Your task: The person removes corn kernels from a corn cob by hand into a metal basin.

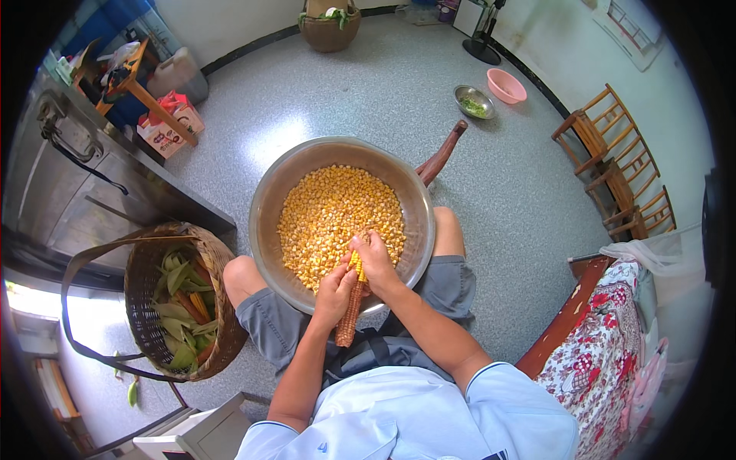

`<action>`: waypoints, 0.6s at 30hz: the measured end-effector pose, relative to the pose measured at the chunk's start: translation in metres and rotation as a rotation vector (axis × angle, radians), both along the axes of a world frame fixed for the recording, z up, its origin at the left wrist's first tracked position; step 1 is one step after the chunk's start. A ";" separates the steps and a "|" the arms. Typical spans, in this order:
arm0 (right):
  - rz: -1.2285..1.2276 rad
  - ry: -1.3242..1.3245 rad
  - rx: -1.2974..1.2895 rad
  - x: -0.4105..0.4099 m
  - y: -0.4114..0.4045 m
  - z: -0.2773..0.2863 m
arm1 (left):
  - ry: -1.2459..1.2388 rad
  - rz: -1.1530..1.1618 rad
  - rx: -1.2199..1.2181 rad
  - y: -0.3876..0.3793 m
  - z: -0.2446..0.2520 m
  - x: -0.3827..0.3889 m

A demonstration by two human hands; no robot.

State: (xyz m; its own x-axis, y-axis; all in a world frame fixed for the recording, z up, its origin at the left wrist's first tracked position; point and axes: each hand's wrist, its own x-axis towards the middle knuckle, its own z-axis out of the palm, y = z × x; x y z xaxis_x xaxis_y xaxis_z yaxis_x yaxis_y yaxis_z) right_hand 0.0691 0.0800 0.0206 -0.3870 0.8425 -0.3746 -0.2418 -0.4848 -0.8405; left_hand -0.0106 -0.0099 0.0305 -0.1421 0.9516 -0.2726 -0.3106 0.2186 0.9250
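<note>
Both my hands grip one corn cob [349, 316] over the near side of a large metal basin [265, 190]. Its lower part is bare and reddish-brown; a strip of yellow kernels shows between my fingers. My left hand [335, 290] wraps around the middle of the cob. Higher up, my right hand [374, 261] holds it with the thumb against the kernels. Loose yellow corn kernels [339, 201] cover the basin's bottom in a thick layer. The basin rests between my knees, and whatever supports it from below is hidden.
Left of my knee stands a woven basket [218, 287] with husks [178, 276] and cobs. A forked wooden piece [445, 152] sticks out beyond the basin. Farther off are a metal bowl [474, 103] of greens, a pink basin [506, 86], wooden chairs [618, 161] and a flower-patterned cloth [598, 351].
</note>
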 end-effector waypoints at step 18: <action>0.008 -0.003 -0.009 0.001 0.000 -0.001 | -0.147 0.116 -0.090 0.001 -0.002 -0.001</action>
State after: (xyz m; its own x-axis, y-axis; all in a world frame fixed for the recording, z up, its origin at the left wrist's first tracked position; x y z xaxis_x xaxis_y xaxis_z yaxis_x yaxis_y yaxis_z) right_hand 0.0699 0.0799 0.0193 -0.3921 0.8362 -0.3835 -0.2351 -0.4941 -0.8370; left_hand -0.0116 -0.0089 0.0280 -0.2019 0.9019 -0.3818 -0.4684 0.2534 0.8464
